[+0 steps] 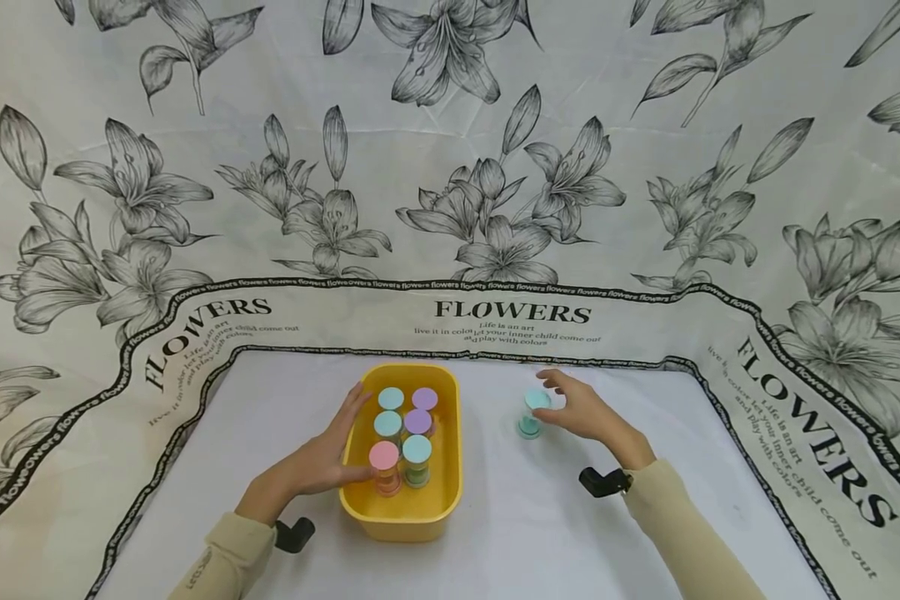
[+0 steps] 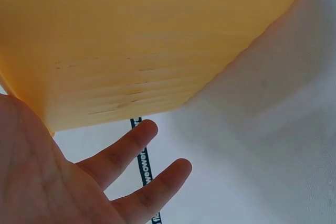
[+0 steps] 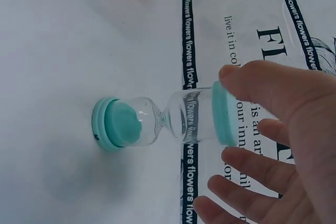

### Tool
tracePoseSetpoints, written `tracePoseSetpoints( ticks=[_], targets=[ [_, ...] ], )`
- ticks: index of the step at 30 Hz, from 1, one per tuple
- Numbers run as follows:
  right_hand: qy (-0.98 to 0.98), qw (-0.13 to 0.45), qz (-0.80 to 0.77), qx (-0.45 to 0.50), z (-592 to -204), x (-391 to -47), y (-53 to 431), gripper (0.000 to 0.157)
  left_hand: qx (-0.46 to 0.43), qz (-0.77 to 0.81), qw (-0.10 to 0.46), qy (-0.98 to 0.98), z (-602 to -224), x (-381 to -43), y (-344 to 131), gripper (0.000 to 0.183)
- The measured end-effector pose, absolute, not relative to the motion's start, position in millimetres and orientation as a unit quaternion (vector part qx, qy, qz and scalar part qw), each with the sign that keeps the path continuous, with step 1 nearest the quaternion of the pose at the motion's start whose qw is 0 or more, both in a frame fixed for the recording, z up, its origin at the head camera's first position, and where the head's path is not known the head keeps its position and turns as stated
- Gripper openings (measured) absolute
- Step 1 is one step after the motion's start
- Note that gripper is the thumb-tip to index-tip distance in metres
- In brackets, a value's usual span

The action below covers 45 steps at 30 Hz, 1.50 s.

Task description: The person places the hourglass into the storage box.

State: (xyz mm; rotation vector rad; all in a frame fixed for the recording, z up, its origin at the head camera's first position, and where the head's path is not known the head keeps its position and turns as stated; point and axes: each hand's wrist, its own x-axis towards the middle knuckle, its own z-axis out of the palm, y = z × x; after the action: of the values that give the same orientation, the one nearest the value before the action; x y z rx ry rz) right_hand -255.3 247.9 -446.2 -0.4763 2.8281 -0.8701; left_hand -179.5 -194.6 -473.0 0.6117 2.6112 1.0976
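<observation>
An hourglass [image 3: 186,114] with teal caps and teal sand stands upright on the white cloth. My right hand [image 1: 581,408] pinches its upper cap, thumb on one side and fingertips at the other. To the left is a yellow tub [image 1: 450,492] with several small hourglasses upright inside: a pink one [image 1: 384,456], purple ones [image 1: 418,422] and teal-topped ones [image 1: 417,450]. My left hand [image 1: 322,458] rests on the tub's left rim, thumb reaching over it close to the pink hourglass. In the left wrist view, two straight fingers [image 2: 152,190] extend below the tub's wall.
A white cloth [image 1: 517,533] covers the table. Behind and to both sides hangs a flower-printed curtain [image 1: 510,308] with black lettering bands, meeting the table's back edge. Black wrist cameras [image 1: 603,482] sit on both wrists.
</observation>
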Motion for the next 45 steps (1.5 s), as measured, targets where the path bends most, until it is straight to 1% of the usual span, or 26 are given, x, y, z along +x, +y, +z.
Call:
tracePoseSetpoints(
  ticks=[3, 9, 15, 20, 26, 28, 31, 36, 41, 45],
  targets=[
    [0.937, 0.081, -0.301, -0.158, -452, -257, 248, 0.061, 0.206, 0.375, 0.125, 0.895, -474, -179, -195, 0.116],
    [0.933, 0.085, -0.305, -0.17, -458, -258, 246, 0.048, 0.202, 0.373, 0.13, 0.896, -473, -178, -196, 0.115],
    [0.938, 0.092, -0.296, -0.156, -454, -258, 241, 0.043, 0.204, 0.373, 0.132, 0.895, -471, -179, -195, 0.115],
    [0.933, 0.106, -0.297, -0.171, -450, -261, 234, 0.045, 0.203, 0.374, 0.134, 0.895, -470, -180, -195, 0.115],
    [0.931, 0.096, -0.287, -0.203, -444, -263, 224, 0.056, 0.204, 0.369, 0.131, 0.897, -473, -181, -193, 0.114],
    [0.929, 0.097, -0.286, -0.212, -440, -263, 217, 0.057, 0.2, 0.368, 0.128, 0.899, -474, -180, -194, 0.114],
    [0.927, 0.097, -0.285, -0.226, -433, -261, 207, 0.053, 0.199, 0.371, 0.128, 0.898, -475, -177, -195, 0.115],
    [0.92, 0.075, -0.287, -0.255, -420, -262, 192, 0.049, 0.206, 0.369, 0.125, 0.898, -477, -176, -196, 0.114],
    [0.911, 0.069, -0.286, -0.29, -396, -265, 179, 0.041, 0.217, 0.365, 0.116, 0.898, -474, -177, -196, 0.113],
    [0.908, 0.06, -0.269, -0.314, -371, -267, 167, 0.042, 0.216, 0.352, 0.117, 0.903, -471, -179, -196, 0.113]
  ],
)
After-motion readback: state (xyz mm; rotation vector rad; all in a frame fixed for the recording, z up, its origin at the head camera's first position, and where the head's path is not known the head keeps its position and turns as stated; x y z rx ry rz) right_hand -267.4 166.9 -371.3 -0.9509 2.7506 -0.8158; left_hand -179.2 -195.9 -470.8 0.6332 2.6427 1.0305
